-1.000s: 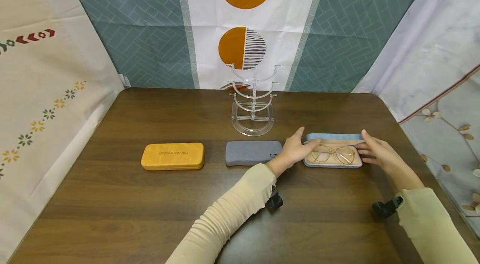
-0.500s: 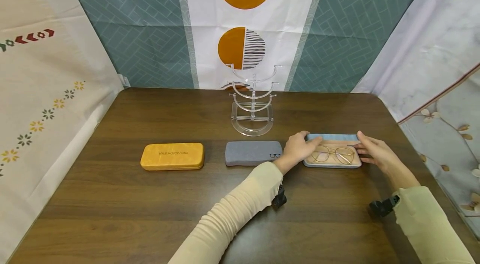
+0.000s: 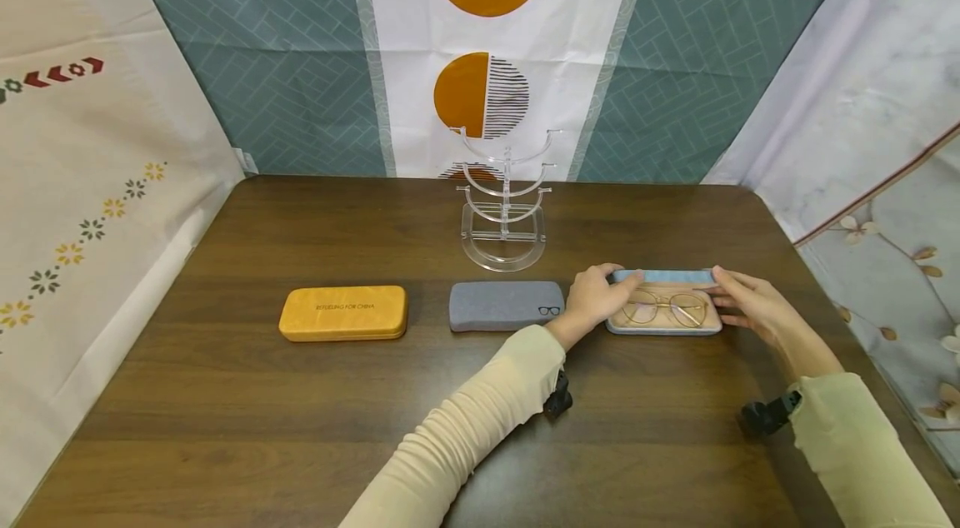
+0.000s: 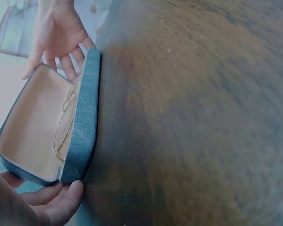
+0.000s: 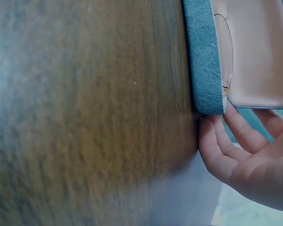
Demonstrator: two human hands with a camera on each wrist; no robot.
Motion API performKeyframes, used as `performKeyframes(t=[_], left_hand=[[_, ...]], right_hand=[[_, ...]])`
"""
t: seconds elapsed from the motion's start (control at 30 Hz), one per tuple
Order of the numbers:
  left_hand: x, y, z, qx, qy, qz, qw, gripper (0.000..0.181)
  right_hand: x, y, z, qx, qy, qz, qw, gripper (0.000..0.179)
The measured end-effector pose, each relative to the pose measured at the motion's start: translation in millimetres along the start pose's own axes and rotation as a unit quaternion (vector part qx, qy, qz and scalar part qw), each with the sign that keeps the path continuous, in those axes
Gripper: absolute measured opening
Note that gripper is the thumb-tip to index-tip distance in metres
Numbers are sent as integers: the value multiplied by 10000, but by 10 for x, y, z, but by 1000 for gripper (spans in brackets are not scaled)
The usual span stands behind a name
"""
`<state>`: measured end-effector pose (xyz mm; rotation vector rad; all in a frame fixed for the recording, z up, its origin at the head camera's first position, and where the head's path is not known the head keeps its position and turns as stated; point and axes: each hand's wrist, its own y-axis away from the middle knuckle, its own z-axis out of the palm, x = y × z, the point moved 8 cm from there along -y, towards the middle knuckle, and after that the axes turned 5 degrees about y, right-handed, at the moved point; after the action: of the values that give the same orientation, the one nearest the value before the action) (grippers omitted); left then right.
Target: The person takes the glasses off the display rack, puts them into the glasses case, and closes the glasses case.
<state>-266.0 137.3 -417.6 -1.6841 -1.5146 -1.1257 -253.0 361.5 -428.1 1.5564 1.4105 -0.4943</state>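
A blue glasses case lies with its lid raised at the right of the table, and gold-rimmed glasses rest inside on the beige lining. My left hand holds the case's left end, its thumb at the lid edge and its fingertips against the lower shell. At the opposite end, my right hand has its thumb at the lid's corner and its fingers against the end of the case, as the right wrist view shows.
A grey glasses case sits just left of my left hand, under the forearm's reach. Farther left lies a yellow glasses case. Behind them stands a clear tiered glasses stand. Cloth hangs around the table.
My left hand has moved slightly right, and its thumb has come onto the lid. My right thumb has shifted left to the lid's corner. The lid's visible blue strip looks slightly lower.
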Motion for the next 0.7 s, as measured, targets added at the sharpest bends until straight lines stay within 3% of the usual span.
performKeyframes(t=[0.23,0.47,0.6,0.7], left_hand=[[24,-21,0,-42,-19,140,9999,45],[12,24,26,-102,-71,215,9997,43],[23,26,14,-42,-77,304,9995,42],[37,19,8,-30,-107,370,9993,41]], right_hand=[[-4,9,-21,27,-193,-167,9997,75],[55,61,-23,32,-419,-322,9986,49],[42,66,-11,46,-353,-380,9986,62],[23,75,-8,-12,-446,-463,9979,60]])
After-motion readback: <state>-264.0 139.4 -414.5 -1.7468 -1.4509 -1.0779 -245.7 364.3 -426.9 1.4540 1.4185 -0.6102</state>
